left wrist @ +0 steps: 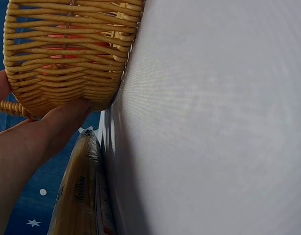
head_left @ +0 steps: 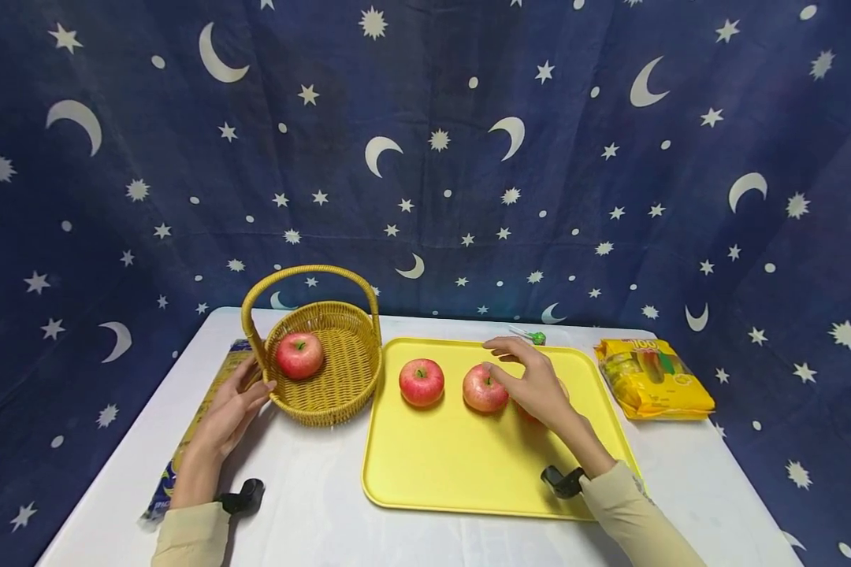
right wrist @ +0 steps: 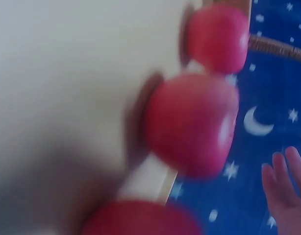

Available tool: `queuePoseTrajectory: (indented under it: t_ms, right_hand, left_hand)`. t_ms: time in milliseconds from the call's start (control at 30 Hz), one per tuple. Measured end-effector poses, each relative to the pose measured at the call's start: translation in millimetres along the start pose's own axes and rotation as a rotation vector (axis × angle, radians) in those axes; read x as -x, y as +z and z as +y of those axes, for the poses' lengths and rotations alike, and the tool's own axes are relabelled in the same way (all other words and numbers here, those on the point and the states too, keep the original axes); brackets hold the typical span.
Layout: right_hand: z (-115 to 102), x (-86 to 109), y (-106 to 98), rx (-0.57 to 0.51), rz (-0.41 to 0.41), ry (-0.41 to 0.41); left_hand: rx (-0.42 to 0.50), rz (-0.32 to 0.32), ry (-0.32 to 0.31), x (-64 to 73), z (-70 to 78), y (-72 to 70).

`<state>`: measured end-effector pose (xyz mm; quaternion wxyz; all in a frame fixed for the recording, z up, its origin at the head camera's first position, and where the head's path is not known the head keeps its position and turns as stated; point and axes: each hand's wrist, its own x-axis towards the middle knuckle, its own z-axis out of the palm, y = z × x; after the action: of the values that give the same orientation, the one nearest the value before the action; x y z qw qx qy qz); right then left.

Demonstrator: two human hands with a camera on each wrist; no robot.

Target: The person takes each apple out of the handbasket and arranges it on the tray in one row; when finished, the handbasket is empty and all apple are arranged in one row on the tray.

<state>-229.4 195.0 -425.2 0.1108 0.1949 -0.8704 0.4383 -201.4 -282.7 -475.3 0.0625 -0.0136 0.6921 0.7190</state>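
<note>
A wicker basket (head_left: 333,409) with a tall arched handle stands on the left, holding one red apple (head_left: 300,355). My left hand (head_left: 228,411) grips the basket's left side; in the left wrist view, the hand (left wrist: 47,128) lies against the woven wall (left wrist: 67,81). On the yellow tray (head_left: 454,472) are a left apple (head_left: 421,383), a middle apple (head_left: 484,388) and a third, mostly hidden under my right hand (head_left: 535,382). That hand hovers over the tray with relaxed fingers and holds nothing. In the right wrist view its fingers (right wrist: 288,188) are apart from the apples (right wrist: 192,125).
A long pasta packet (head_left: 202,425) lies left of the basket, partly behind my left forearm. Right of the tray sits a yellow plastic packet (head_left: 655,379) marked 100. A small green-wrapped thing (head_left: 536,338) lies behind the tray. A star-patterned cloth (head_left: 440,197) hangs behind the table.
</note>
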Motion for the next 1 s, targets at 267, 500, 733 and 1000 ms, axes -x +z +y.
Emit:
queuePoseTrajectory:
  t_ms: [267,500,733,1000]
  right_hand:
    - [-28.4,-21.5,47.8,-0.136,-0.180,0.034]
    - [-52.2,-46.1,90.1,-0.302,-0.338,0.030]
    - [-66.7,-74.0,128.8,-0.310,-0.502,0.056]
    - [-88.3,-108.8,170.4,-0.195,-0.644,0.073]
  left_hand:
    - [0.030,-0.005,0.012,-1.6,-1.6,2.9]
    - [0.035,0.016,0.012,-0.4,-0.5,0.9]
    - [0.011,0.023,-0.003,0.1,-1.7,2.5]
    - [-0.007,0.022,-0.009,1.3,-0.1,0.3]
